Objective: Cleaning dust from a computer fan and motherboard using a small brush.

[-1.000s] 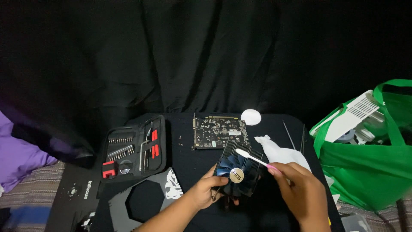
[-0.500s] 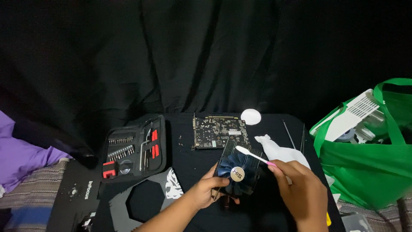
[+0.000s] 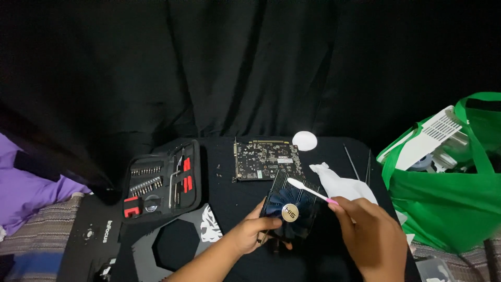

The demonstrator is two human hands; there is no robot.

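Left hand curled, gripping blue cooler fan at its edge; right hand pinching white cotton swab, tip over fan heatsink.

Fan in my left hand: dark blue blades, gold round hub, black finned body. Swab in my right hand: white tip, pink stem. Circuit board black with pale specks. Tool case black, red inserts. Bag bright green. Tabletop black
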